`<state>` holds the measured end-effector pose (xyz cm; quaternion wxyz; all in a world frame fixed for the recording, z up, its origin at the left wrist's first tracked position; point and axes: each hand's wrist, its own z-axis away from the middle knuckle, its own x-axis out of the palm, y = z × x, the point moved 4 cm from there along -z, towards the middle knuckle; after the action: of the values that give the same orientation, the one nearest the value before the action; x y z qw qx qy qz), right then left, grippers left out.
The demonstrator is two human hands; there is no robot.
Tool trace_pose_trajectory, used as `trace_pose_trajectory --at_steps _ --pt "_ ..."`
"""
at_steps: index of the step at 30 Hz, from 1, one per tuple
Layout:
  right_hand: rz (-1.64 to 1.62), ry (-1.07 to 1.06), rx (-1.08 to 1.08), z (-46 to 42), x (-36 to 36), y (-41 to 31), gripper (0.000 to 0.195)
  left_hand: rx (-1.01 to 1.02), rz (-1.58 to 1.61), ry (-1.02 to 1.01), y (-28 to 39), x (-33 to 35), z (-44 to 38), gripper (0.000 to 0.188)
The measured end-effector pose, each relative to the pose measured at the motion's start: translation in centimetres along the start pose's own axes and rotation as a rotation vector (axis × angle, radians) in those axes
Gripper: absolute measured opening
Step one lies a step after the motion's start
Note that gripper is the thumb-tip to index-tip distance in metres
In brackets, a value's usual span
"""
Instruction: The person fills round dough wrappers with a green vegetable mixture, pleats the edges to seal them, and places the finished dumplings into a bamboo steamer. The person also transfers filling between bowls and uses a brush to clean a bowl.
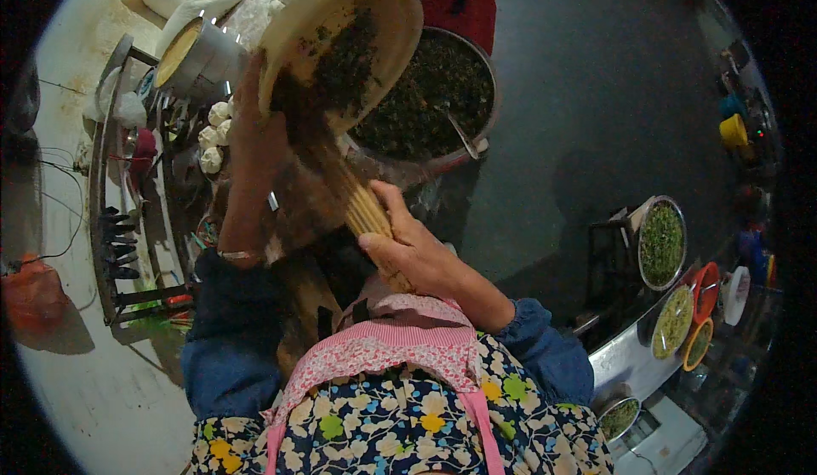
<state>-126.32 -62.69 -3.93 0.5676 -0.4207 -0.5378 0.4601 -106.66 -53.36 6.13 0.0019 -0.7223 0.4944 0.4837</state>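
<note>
A cream-coloured bowl (pixel 399 34) is tilted towards me, with dark green chopped filling (pixel 348 53) on its inner wall. My left hand (pixel 255 92) grips the bowl at its left rim, its fingers mostly hidden. In my right hand (pixel 412 242) is a bundle of bamboo sticks (pixel 364 207), seemingly chopsticks. Their far ends reach into the filling at the bowl's lower edge, where they blur. Beyond and to the right sits a large basin (pixel 491 85) full of similar chopped greens (pixel 440 85). A metal spoon (pixel 464 136) rests over the basin's near edge.
A person in red (pixel 469 2) stands beyond the basin. To the left are a metal pot (pixel 207 60), several pale buns (pixel 217 133) and a metal rack (pixel 105 175). At right, trays of chopped greens (pixel 662 244) stand near a metal counter (pixel 629 360).
</note>
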Motion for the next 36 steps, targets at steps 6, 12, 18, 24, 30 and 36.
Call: trace_pose_trajectory --at_steps 6,12,18,24,30,36 --pt "-0.293 -0.014 0.21 -1.7 -2.0 0.5 0.066 0.09 -0.113 0.016 2.5 0.5 -0.2 0.075" --pt "-0.085 0.226 -0.043 -3.0 -1.9 4.7 0.065 0.036 -0.158 -0.029 2.6 0.8 0.1 0.079" --pt "-0.051 0.341 -0.012 -0.8 -2.0 4.7 0.065 -0.065 -0.159 -0.061 1.8 0.9 0.0 0.081" --pt "-0.097 0.208 0.039 2.0 -1.1 -0.9 0.066 -0.134 -0.221 -0.071 -0.2 0.3 -0.9 0.069" --pt "-0.028 0.105 -0.071 -2.0 -1.1 -1.9 0.063 -0.163 0.058 -0.092 -3.4 1.0 -1.1 0.065" --pt "-0.147 0.133 -0.05 -2.1 -0.3 -0.5 0.064 -0.29 0.394 -0.051 -8.6 -0.3 -0.9 0.056"
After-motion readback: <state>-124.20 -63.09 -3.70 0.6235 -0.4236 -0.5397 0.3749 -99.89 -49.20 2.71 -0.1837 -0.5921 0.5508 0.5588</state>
